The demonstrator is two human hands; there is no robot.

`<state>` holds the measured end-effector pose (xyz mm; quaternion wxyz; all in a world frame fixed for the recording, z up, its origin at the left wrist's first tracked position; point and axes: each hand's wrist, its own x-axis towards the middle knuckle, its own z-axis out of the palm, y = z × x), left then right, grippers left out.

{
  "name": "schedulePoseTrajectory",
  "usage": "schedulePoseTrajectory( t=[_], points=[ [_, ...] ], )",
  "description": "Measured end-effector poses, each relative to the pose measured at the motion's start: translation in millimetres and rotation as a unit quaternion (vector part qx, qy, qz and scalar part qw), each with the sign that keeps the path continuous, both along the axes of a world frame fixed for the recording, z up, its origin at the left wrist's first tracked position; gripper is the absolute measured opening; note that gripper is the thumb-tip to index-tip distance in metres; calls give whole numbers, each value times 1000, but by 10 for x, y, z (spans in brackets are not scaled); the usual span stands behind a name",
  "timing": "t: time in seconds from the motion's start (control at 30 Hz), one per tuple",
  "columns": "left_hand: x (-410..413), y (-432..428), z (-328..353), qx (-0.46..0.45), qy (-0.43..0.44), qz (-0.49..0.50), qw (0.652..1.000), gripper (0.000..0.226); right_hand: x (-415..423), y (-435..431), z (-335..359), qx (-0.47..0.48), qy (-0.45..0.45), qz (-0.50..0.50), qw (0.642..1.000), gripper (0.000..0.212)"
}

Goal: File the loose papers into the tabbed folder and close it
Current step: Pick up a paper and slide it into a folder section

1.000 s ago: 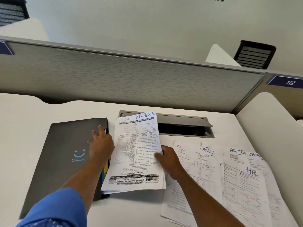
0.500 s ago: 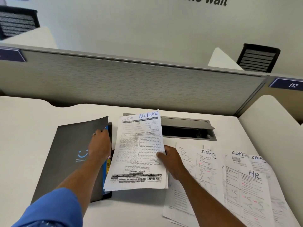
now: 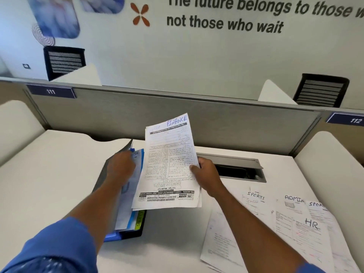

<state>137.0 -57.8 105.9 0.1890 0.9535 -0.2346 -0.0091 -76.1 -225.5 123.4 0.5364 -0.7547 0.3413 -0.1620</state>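
The right hand (image 3: pixel 206 174) pinched the FINANCE papers (image 3: pixel 169 164) in its fingers (image 3: pixel 194 168), just beside the folder (image 3: pixel 136 223). The left hand (image 3: pixel 121 166) met its raised cover, grip too blurred to tell. Other sheets (image 3: pixel 295 223) lay rightward.

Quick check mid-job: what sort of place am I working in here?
Most likely an open-plan office workstation: a grey partition carries number plates 111 and 112, a slogan runs along the wall, and a cable hatch sits in the desk.

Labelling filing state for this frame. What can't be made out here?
Left hand, head view: motion-blurred; its grip on the folder is unclear.
Folder tabs: lettering blurred, partly behind the FINANCE sheet that the right hand pinches.
Loose papers: cut off by the right and bottom edges, partly under the right forearm; small print unreadable.
Wall slogan: cut off by the top and right edges.
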Motion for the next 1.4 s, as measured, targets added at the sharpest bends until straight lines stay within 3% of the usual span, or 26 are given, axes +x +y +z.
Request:
schedulePoseTrajectory(
  t=[0.3,0.57,1.2,1.4],
  points=[
    [-222,47,294,-25,20,24,999,25,32,259,256,-99,76,63,990,20],
    [-283,28,274,-44,65,18,997,23,-20,337,136,-126,104,95,982,17],
    [-457,-158,193,-94,115,-3,989,37,370,797,-486,-46,109,74,990,39],
    [-512,-191,107,-96,126,-13,987,34,391,870,-603,-33,110,60,992,35]
  ],
)
